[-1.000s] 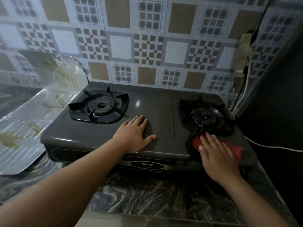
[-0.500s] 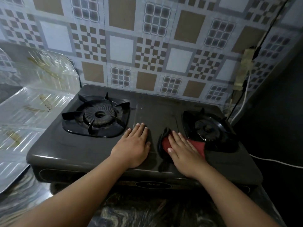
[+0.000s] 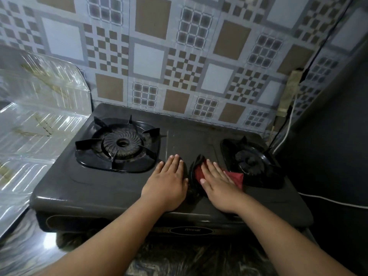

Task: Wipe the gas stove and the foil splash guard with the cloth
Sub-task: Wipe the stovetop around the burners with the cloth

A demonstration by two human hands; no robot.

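"Rinnai" (blurred) on stove front (image 3: pixel 191 229)

Cloth (image 3: pixel 235 176) mostly hidden under right hand (image 3: pixel 218 183).

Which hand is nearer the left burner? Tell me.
Left. The left hand lies flat just right of the left burner; the right hand presses the cloth farther right.

Marbled countertop (image 3: pixel 33 242) under gas stove (image 3: pixel 111 188), foil splash guard (image 3: pixel 29 136).
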